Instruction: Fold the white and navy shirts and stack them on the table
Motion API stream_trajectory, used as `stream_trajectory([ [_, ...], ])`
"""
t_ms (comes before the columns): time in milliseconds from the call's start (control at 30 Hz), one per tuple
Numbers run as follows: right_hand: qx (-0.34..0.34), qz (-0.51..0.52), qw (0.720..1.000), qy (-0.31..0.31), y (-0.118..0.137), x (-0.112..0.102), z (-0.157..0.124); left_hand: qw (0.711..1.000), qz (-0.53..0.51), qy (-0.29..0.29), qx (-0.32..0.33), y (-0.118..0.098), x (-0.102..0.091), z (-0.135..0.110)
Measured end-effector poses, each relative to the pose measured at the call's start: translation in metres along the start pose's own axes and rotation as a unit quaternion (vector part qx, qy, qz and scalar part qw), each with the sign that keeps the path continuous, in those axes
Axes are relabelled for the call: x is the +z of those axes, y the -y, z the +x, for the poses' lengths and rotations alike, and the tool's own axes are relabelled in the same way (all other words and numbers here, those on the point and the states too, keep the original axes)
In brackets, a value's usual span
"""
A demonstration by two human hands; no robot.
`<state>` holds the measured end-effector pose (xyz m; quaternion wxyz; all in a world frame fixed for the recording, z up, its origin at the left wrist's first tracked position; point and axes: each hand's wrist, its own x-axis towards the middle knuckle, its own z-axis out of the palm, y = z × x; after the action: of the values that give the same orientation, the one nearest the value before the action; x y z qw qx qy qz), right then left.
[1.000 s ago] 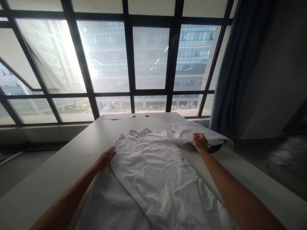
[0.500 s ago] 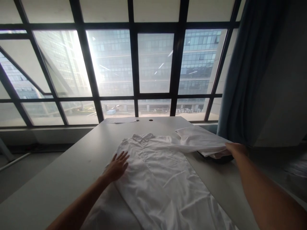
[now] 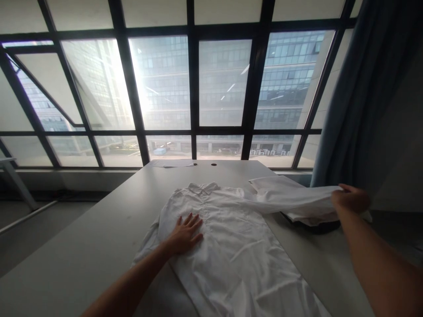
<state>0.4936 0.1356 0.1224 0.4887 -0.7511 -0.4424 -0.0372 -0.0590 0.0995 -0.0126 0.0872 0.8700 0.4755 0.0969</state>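
Observation:
A white shirt (image 3: 238, 246) lies front up on the table, its collar at the far end toward the window. My left hand (image 3: 187, 233) rests flat on the chest of the shirt, fingers spread. Out to the right, my right hand (image 3: 352, 198) is closed on the end of the shirt's sleeve (image 3: 297, 198), which is stretched sideways and lifted. Beneath that sleeve is a pile of white cloth (image 3: 274, 182), with a dark flat item (image 3: 317, 227) under it, mostly covered. The other sleeve lies along the shirt's left side.
The light table (image 3: 109, 229) reaches to the window wall. White paper-like sheets (image 3: 172, 163) lie at its far edge beside two round holes. A blue curtain (image 3: 343, 101) hangs at the right, and another table's leg (image 3: 21, 187) stands at the left.
My left hand has slid from the shirt's left edge onto its chest. My right hand has moved further right and slightly up, pulling the sleeve straighter. The view has shifted a little.

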Motion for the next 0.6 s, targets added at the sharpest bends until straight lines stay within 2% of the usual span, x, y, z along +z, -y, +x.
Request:
stream_trajectory([
  [67,-0.020,0.018,0.994,-0.109,0.027,0.005,0.003,1.000,0.003,0.006,-0.007,-0.002,0.001,0.001],
  [100,-0.032,0.033,0.988,-0.145,0.047,0.007,0.002,1.000,0.000,0.008,-0.010,-0.003,0.001,0.002],
  [167,-0.086,0.077,0.985,-0.130,0.094,0.013,-0.012,0.999,-0.029,0.006,-0.024,-0.003,0.001,0.005],
  [233,-0.164,0.129,0.974,-0.092,0.142,0.020,-0.045,0.992,-0.110,-0.021,-0.060,-0.003,-0.004,0.009],
  [300,-0.254,0.176,0.951,0.011,0.179,0.028,-0.096,0.962,-0.242,-0.070,-0.108,-0.004,-0.015,0.012],
  [367,-0.307,0.189,0.923,0.137,0.198,0.037,-0.157,0.905,-0.393,-0.087,-0.141,-0.003,-0.032,0.012],
  [400,-0.325,0.180,0.905,0.207,0.201,0.042,-0.188,0.874,-0.457,-0.069,-0.147,-0.003,-0.042,0.009],
  [467,-0.378,0.181,0.845,0.331,0.194,0.051,-0.244,0.824,-0.544,-0.002,-0.158,0.001,-0.062,-0.001],
  [533,-0.430,0.225,0.777,0.401,0.180,0.057,-0.285,0.793,-0.580,0.060,-0.178,0.007,-0.077,-0.018],
  [600,-0.465,0.245,0.737,0.425,0.165,0.062,-0.308,0.775,-0.588,0.107,-0.206,0.013,-0.085,-0.037],
])
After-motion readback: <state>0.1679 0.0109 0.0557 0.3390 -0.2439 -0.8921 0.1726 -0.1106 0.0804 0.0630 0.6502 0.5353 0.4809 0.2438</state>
